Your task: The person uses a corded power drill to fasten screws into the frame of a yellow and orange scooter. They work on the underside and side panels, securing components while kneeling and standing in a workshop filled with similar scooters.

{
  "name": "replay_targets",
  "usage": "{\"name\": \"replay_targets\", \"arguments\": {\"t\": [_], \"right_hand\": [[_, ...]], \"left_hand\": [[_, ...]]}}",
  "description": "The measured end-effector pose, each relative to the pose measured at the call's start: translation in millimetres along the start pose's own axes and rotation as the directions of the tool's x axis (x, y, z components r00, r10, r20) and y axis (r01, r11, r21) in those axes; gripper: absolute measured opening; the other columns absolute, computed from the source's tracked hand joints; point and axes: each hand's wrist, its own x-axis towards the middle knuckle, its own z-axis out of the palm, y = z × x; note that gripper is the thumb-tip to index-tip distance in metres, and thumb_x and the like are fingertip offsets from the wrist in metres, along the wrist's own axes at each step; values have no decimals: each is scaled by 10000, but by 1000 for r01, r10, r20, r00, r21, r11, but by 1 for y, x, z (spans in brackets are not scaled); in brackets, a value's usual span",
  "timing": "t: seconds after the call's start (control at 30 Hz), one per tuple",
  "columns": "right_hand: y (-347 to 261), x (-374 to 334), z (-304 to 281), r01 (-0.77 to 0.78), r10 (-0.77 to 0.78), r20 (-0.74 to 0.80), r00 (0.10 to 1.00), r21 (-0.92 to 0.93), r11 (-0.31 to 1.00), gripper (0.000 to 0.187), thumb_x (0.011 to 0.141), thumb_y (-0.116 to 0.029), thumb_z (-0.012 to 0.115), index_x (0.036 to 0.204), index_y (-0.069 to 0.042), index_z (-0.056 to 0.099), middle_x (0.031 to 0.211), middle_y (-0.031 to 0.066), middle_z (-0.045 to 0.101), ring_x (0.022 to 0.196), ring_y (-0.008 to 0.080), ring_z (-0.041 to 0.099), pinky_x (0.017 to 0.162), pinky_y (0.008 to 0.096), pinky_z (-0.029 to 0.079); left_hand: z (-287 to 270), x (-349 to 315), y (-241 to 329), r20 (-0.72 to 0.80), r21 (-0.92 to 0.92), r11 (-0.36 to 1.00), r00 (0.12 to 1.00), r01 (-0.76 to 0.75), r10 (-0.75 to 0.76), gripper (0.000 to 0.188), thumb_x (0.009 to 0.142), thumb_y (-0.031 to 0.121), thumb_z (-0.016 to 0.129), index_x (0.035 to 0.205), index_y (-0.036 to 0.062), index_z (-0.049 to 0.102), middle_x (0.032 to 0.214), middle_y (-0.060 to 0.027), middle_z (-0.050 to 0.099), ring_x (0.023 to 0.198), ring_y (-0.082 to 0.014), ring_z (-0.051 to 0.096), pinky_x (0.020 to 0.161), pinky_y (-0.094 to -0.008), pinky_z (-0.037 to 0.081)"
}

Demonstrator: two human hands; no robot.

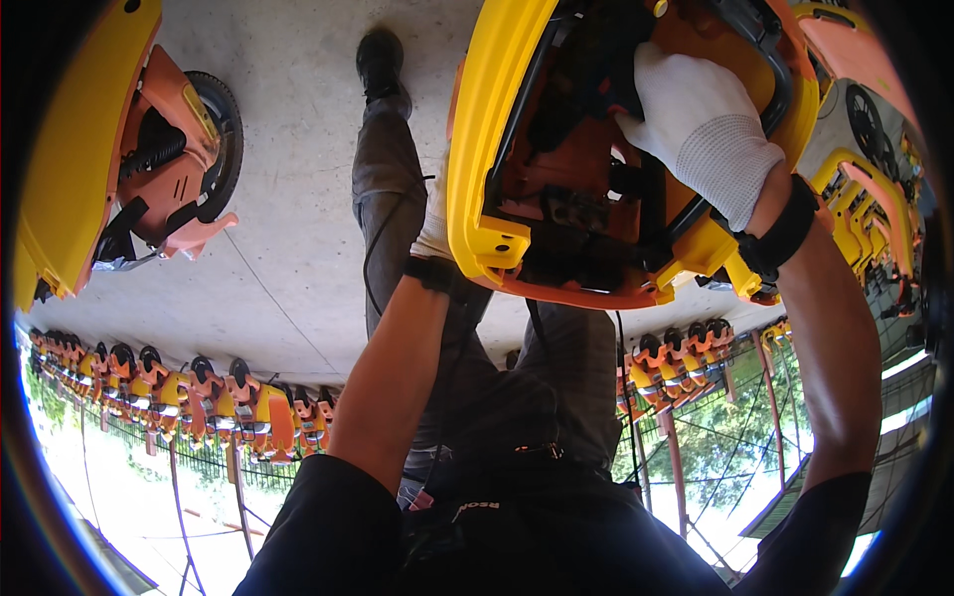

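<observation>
Before me stands an orange scooter body with a yellow outer panel (478, 139), open at the top with a dark cavity inside. My right hand (691, 119), in a white knitted glove, reaches in over its right side. Its fingers curl about a dark tool-like object (586, 84) with a bit of red at its edge; deep shadow hides its exact kind. My left hand (434, 223), also gloved in white, is at the outer left side of the yellow panel. The panel covers its fingers, so their grip does not show.
Another yellow and orange scooter (164, 149) with a black wheel stands at the left on the concrete floor (288, 169). Many more scooters (204, 392) line the fence behind me. Yellow scooters (865, 214) crowd the right side. My shoe (380, 60) is on the floor.
</observation>
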Motion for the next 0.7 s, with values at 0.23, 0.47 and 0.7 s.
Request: {"name": "replay_targets", "arguments": {"t": [0.23, 0.47, 0.7], "right_hand": [[0, -1, 12, 10, -10, -82, 997, 1, 1000, 442, 835, -388, 750, 999, -1, 611, 783, 186, 706, 773, 339, 730, 671, 407, 605], [-5, 0, 8, 27, -29, -100, 995, -19, 999, 331, 872, -302, 723, 1026, -11, 697, 854, 187, 738, 787, 299, 752, 669, 401, 620], [-6, 2, 15, 29, -34, -125, 992, -46, 999, 329, 861, -296, 726, 1020, -14, 668, 864, 179, 726, 786, 306, 744, 678, 393, 613]], "left_hand": [[0, 2, 0, -6, -15, 1000, 1000, 9, -9, 444, 993, 386, 611, 1287, 54, 625, 1159, -81, 722, 947, -212, 717, 807, -340, 593], [1, 3, -1, -3, -20, 1000, 1000, 15, -15, 445, 996, 384, 607, 1291, 51, 621, 1162, -82, 721, 952, -210, 718, 819, -339, 594], [2, 3, -2, -8, -23, 1000, 1000, 15, -16, 445, 999, 381, 603, 1294, 49, 617, 1165, -84, 720, 958, -209, 718, 830, -338, 594]]}}
